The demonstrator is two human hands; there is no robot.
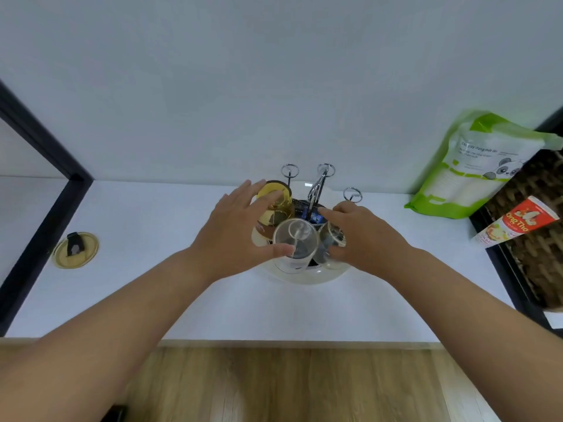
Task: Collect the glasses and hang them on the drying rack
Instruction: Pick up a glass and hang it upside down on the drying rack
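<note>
A round white drying rack [307, 277] with chrome ring-tipped prongs stands on the white counter by the wall. An amber glass [275, 197] hangs upside down on a left prong, and my left hand [234, 229] wraps around it with the thumb near a clear glass [294, 242] hung at the front. My right hand [362, 236] holds a second clear glass [330, 242] on the right side of the rack. Three prong rings [352, 194] at the back carry nothing. The rack's centre is partly hidden by my hands.
A round yellow lid [75, 249] lies on the counter at left. A green and white pouch [469, 166] leans on the wall at right, beside a red and white tube [515, 223] on a dark woven basket [536, 239]. Wooden floor shows below the counter edge.
</note>
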